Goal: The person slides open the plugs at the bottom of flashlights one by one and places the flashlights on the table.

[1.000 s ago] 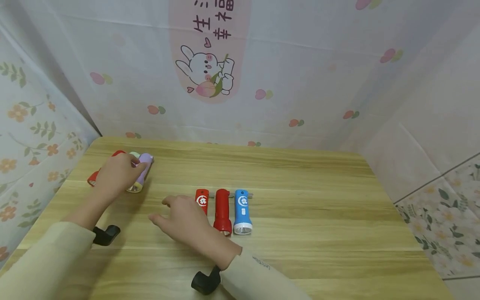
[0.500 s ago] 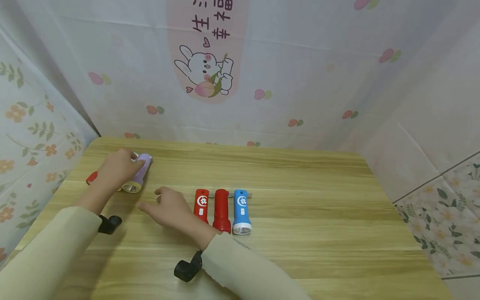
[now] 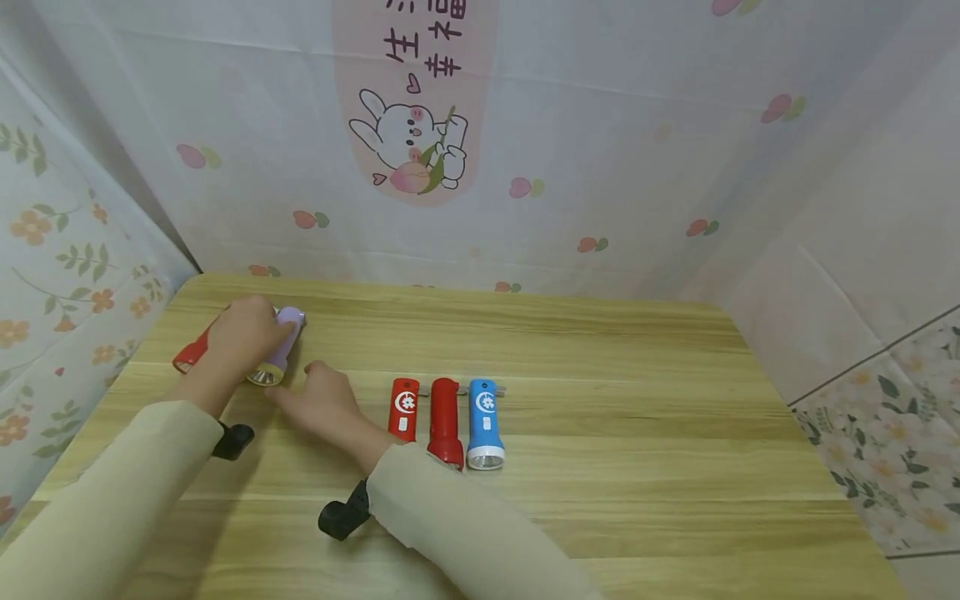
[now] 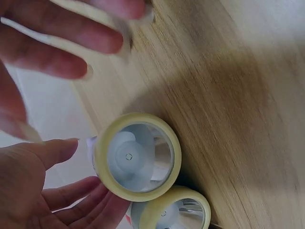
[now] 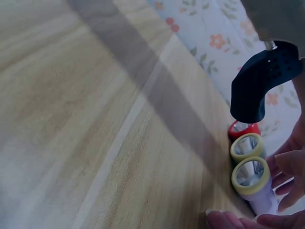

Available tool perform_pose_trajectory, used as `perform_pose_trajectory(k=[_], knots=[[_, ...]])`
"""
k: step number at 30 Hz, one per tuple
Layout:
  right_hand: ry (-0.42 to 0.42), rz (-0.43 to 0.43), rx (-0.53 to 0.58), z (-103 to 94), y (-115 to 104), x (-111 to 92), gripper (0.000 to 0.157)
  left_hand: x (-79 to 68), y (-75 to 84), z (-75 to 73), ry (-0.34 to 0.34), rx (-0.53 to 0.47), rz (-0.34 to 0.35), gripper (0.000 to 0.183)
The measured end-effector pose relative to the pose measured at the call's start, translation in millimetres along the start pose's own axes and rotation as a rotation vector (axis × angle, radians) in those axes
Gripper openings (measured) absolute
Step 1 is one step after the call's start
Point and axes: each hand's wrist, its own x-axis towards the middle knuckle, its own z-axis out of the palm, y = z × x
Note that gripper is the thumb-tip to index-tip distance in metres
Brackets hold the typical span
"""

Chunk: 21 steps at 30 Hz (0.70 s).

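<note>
My left hand (image 3: pixel 249 332) grips a purple flashlight (image 3: pixel 282 350) with a pale yellow rim, thumb on one side and fingers on the other. In the left wrist view, the lens of the purple flashlight (image 4: pixel 138 156) faces the camera. Beside it lies a second yellow-rimmed flashlight (image 5: pixel 248 146), mostly hidden by the hand in the head view. A red flashlight (image 3: pixel 193 352) is furthest left. My right hand (image 3: pixel 324 406) hovers just right of the purple flashlight's lens end, fingers loosely extended and holding nothing.
Right of centre, a red flashlight with a white emblem (image 3: pixel 404 408), a plain red flashlight (image 3: pixel 444 412) and a blue flashlight (image 3: pixel 485 421) lie side by side on the wooden table (image 3: pixel 637 417). A patterned cloth (image 3: pixel 600 167) hangs behind the table.
My right hand has moved left, away from the row of flashlights and up to the purple one. My left hand has shifted slightly, and the purple flashlight's lens end has swung a little left.
</note>
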Motion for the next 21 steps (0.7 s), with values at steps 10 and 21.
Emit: perform_pose_trajectory(k=[10,21], knots=[[0.053,-0.01,0.12,6.2,-4.5,12.3,0.023,0.7,6.6,7.1,-0.06,0.001,-0.103,0.038],[0.098,0.005,0.105,12.2,-6.3,20.9,0.026,4.4,9.9,9.7,-0.095,0.011,-0.132,0.042]])
